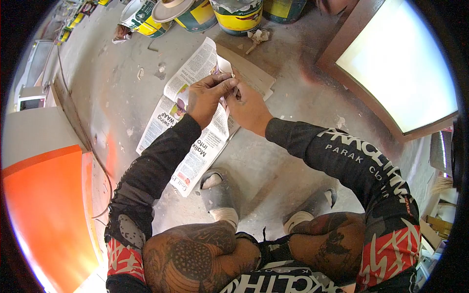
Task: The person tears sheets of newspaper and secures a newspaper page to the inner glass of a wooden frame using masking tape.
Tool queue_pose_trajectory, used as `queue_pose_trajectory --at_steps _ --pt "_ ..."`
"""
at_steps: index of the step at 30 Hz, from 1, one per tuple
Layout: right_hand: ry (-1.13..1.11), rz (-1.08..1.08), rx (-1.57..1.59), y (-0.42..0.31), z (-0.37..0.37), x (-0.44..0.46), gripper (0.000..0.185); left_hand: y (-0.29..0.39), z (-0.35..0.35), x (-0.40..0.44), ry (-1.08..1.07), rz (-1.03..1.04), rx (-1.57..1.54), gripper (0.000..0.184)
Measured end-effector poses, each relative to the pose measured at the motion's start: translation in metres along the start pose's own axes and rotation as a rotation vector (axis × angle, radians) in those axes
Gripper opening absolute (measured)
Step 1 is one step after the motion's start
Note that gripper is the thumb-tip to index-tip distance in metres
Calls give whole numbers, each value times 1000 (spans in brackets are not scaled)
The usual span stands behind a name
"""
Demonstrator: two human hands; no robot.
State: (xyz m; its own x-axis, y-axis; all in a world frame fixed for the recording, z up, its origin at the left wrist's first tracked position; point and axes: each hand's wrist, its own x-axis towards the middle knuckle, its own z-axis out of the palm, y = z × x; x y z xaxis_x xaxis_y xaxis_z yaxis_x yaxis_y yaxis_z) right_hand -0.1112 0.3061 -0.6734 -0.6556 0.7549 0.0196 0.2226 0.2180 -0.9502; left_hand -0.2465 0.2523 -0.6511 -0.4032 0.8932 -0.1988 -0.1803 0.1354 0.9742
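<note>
A printed newspaper hangs and lies at a slant below my hands, its upper part curled and its right edge wavy. My left hand is closed, thumb and forefinger pinching at the paper's upper right edge. Right against it, my right hand is also closed, its fingertips meeting the left ones on the same edge. A small pale bit shows between the fingertips; the fingers hide most of it. Behind the hands, a flat piece of brown cardboard rests on the floor.
Several paint buckets stand along the far side. A brown-framed white panel is at the right, an orange panel at the left. A cable runs along the left floor. Slippered feet are below the hands.
</note>
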Motion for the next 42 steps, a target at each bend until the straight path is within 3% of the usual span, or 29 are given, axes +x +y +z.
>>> queue_pose_trajectory --at_steps 3,5,8,9,11,15,17,20,24,26,29,30,31,34,37,39,42 --pt "20 -9 55 -1 1 0 30 -3 -3 2 -12 -11 12 29" --pt "33 -99 61 1 1 2 67 -4 -4 2 -15 -6 19 29" --pt "-14 -66 57 1 -2 2 69 -5 -4 2 -28 -8 -27 29" --pt "-14 -66 57 -1 -1 2 69 -5 -4 2 -32 -10 -28 29" --pt "31 -66 76 2 3 2 27 -5 -4 2 -36 -12 -30 29" --pt "35 -82 105 5 4 3 25 -7 -5 3 -18 -12 -20 26" --pt "-43 1 100 4 0 2 62 -8 -6 3 -23 -6 -11 25" --pt "-5 26 372 13 8 7 47 -6 -5 2 -15 -9 -44 19" --pt "60 108 426 16 0 12 36 -3 -15 -1 40 -2 -120 15" --pt "93 174 -57 24 -13 16 38 2 -30 -4 101 73 -112 13" --pt "279 97 -204 50 -21 28 37 14 -76 -11 250 231 58 11" --pt "286 97 -202 58 -26 31 37 12 -99 -10 273 344 188 13" --pt "283 143 -142 65 -31 34 40 33 -97 -17 366 224 -191 15" --pt "299 188 -62 80 -40 41 41 51 -139 -29 601 294 -97 13" --pt "254 210 -117 85 -45 46 36 66 -181 -36 661 309 -123 12" --pt "218 232 49 98 -42 52 34 68 -220 -35 825 306 -17 14" --pt "135 325 9 79 -50 46 32 93 -222 -43 813 406 36 20"
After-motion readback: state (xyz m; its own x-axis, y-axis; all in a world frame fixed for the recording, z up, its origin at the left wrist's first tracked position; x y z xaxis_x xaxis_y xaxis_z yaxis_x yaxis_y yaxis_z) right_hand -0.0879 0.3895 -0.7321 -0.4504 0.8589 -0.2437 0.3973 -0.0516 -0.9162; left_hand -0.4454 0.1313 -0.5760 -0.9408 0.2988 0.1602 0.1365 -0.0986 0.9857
